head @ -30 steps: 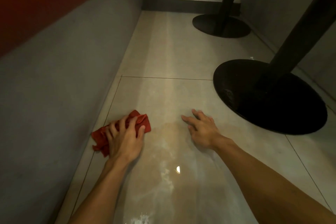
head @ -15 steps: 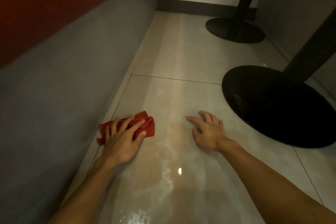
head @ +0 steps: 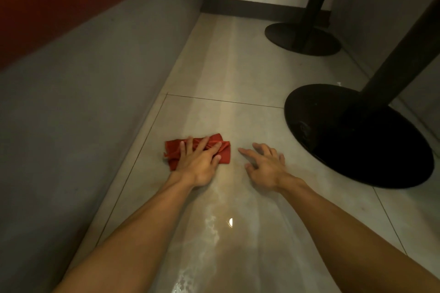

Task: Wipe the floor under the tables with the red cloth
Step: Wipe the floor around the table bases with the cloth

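The crumpled red fabric cloth (head: 221, 153) lies bunched and folded on the glossy beige tiled floor (head: 238, 74), pressed flat under a palm, close to the grey wall base on the left. The floor gleams wet in streaks in the foreground, with thin dark grout lines crossing beyond the cloth and running along its left.

Floor: glossy beige tiled floor (head: 238, 74), wet sheen.
Left: grey bench base wall (head: 83, 102).
Right: two round black metal pedestal table bases (head: 357, 140).
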